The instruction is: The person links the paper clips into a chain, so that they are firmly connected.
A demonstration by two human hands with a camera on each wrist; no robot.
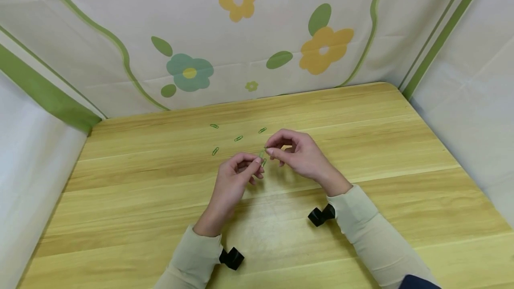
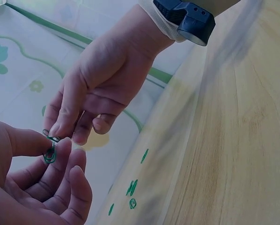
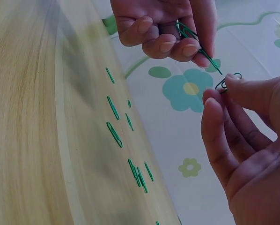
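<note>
In the head view my left hand (image 1: pixel 233 177) and right hand (image 1: pixel 301 157) meet above the wooden table, fingertips close together. Between thumb and fingers, the left hand pinches a green paper clip (image 2: pixel 49 155); its narrow end points toward the right fingertips in the right wrist view. My right thumb and fingers pinch another green paper clip (image 3: pixel 220 86), partly hidden by the thumb. The two clips come end to end, overlapping in the left wrist view. One more green paper clip (image 1: pixel 263 163) shows beside the left fingertips.
Several green paper clips lie scattered past the hands, among them a far-left paper clip (image 1: pixel 214 126), a middle paper clip (image 1: pixel 238 138) and a nearer paper clip (image 1: pixel 215 151). The table (image 1: pixel 140 200) ends at a flower-printed curtain (image 1: pixel 132 8).
</note>
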